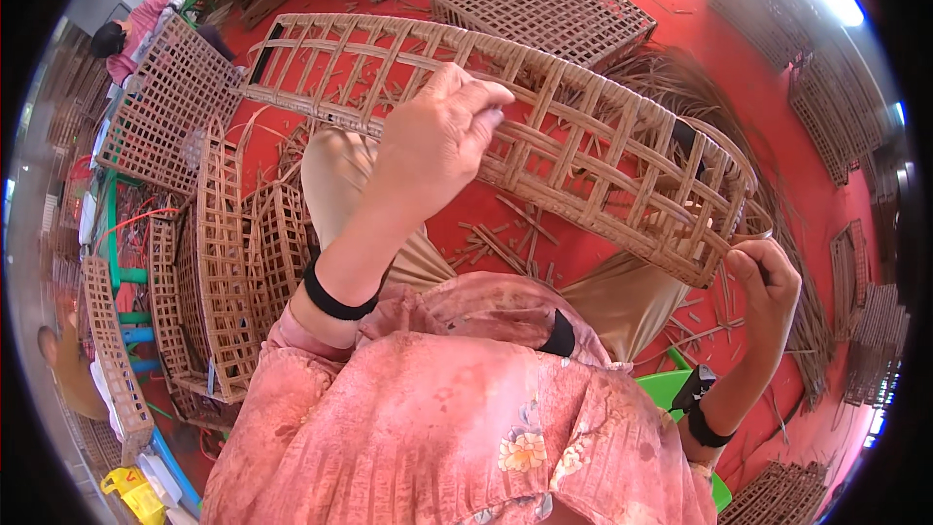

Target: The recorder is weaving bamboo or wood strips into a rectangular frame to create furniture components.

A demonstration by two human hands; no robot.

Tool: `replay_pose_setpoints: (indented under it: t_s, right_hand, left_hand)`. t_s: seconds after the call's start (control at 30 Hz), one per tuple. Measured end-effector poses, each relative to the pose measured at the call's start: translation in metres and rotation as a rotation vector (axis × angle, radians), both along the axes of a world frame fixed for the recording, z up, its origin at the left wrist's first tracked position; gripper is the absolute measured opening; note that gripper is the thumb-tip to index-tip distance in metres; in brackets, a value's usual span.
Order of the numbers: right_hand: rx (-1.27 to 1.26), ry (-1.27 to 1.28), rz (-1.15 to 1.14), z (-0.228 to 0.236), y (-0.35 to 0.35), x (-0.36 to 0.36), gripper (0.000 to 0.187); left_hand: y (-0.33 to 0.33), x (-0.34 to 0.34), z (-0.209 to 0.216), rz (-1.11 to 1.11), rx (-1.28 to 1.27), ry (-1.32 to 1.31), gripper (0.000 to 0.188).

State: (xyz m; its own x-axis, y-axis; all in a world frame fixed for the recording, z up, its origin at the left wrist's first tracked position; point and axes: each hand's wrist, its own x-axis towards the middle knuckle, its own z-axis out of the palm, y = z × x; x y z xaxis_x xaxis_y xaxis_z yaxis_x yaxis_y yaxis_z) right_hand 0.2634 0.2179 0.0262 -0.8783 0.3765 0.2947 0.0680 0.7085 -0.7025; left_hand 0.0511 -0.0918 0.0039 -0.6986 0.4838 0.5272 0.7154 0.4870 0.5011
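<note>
A long, open-lattice wicker basket (593, 190) of brown woven strips lies slantwise across my lap, its right end nearer to me. My left hand (442, 131) is closed in a pinch at the middle of its side, over a lengthwise rail; the fingertips are slightly blurred. At the basket's right corner, my right hand (768, 282) has thumb and fingers pressed together on a thin wicker strip (756, 235) that bends round the corner. Part of that strip is hidden by the fingers. A dark band (685, 144) crosses the basket's rim near this end.
Finished-looking lattice panels (544, 8) and stacked baskets (222, 262) stand ahead and to the left. Cut strip scraps (491, 248) litter the red floor. Long loose fibres (777, 156) trail on the right. A green stool (666, 389) is beneath me. Another person (146, 34) sits far left.
</note>
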Motion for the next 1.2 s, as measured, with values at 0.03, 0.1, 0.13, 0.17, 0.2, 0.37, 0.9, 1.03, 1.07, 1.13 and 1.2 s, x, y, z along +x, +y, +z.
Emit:
replay_pose_setpoints:
  t_s: [0.03,0.1,0.13,0.17,0.2,0.37,0.9,1.03,1.07,1.13,1.2]
  right_hand:
    - [0.012,0.007,-0.005,0.0,-0.003,-0.001,0.016]
    - [0.006,0.005,-0.01,-0.002,-0.006,-0.003,0.016]
    - [-0.001,0.004,-0.019,-0.003,-0.007,-0.004,0.016]
    - [0.0,0.006,-0.015,-0.003,-0.009,-0.004,0.016]
    - [0.013,0.012,-0.019,-0.004,-0.011,-0.004,0.016]
    - [0.003,0.045,-0.02,-0.008,-0.022,-0.008,0.013]
    - [0.037,-0.067,-0.072,0.004,-0.01,-0.009,0.013]
    - [0.147,-0.049,-0.084,0.0,-0.023,-0.014,0.011]
    - [0.167,-0.042,-0.085,-0.001,-0.028,-0.016,0.011]
    - [0.191,-0.022,-0.098,-0.003,-0.032,-0.018,0.011]
    - [0.176,-0.02,-0.125,-0.003,-0.032,-0.019,0.011]
  left_hand:
    - [-0.003,-0.001,0.0,0.015,0.024,-0.022,0.02]
    - [-0.005,0.0,0.003,0.054,-0.072,-0.071,0.024]
    - [-0.007,0.0,0.004,0.09,-0.167,-0.119,0.028]
    - [-0.008,-0.002,0.005,0.094,-0.166,-0.118,0.028]
    - [-0.01,-0.006,0.006,0.043,-0.109,-0.194,0.03]
    - [-0.019,-0.027,0.006,-0.159,0.219,-0.608,0.023]
    - [-0.052,-0.031,0.004,0.188,-0.061,-0.086,0.019]
    - [-0.058,-0.04,-0.004,0.159,0.045,-0.044,0.025]
    - [-0.058,-0.04,-0.001,0.156,-0.002,-0.082,0.027]
    - [-0.061,-0.042,0.0,0.159,-0.051,-0.122,0.029]
    - [-0.064,-0.052,0.002,0.072,0.123,-0.398,0.029]
